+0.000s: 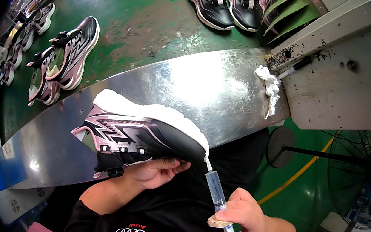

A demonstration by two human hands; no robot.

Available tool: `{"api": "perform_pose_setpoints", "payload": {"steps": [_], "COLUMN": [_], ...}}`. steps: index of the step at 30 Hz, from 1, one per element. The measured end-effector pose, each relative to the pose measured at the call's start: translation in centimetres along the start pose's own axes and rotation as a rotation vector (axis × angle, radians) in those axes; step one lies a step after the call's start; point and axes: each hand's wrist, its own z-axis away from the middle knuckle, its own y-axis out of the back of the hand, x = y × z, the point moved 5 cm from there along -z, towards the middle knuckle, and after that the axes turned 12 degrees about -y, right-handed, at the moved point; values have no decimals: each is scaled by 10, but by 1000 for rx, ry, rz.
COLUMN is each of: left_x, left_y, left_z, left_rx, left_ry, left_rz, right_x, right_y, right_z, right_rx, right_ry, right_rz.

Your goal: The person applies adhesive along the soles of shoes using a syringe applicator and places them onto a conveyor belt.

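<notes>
A black, grey and pink sneaker (pixel 125 132) with a white sole is tipped on its side, its sole facing away from me and its toe to the right. My left hand (pixel 157 174) grips it from beneath. In my right hand (pixel 247 218) is a clear plastic syringe (pixel 215 190), the thumb and fingers closed around its flange and plunger. The flange and the plunger end look wrapped in cloth or tape. The syringe's thin white tip meets the toe where sole and upper join.
A shiny metal ledge (pixel 152 84) runs in front of me, with crumpled white tissue (pixel 270 87) on its right end. Beyond lies a green worktop (pixel 127 25) with several sneakers (pixel 75 53). A grey metal panel (pixel 352 81) and a standing fan (pixel 365 161) are at the right.
</notes>
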Motion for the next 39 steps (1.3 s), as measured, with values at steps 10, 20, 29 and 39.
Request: {"api": "perform_pose_setpoints", "payload": {"steps": [10, 20, 29, 39], "left_x": [-1, 5, 5, 4], "left_y": [9, -10, -16, -18], "left_z": [-7, -7, -4, -2], "left_rx": [-79, -120, -93, -71], "left_ry": [-10, -23, -44, -52], "left_rz": [27, 88, 76, 55], "right_x": [12, 17, 21, 22], "right_y": [-25, -38, -45, -47], "right_z": [-2, -9, -4, -1], "right_rx": [98, 174, 172, 172], "right_ry": [30, 114, 152, 153], "right_rz": [320, 543, 630, 650]}}
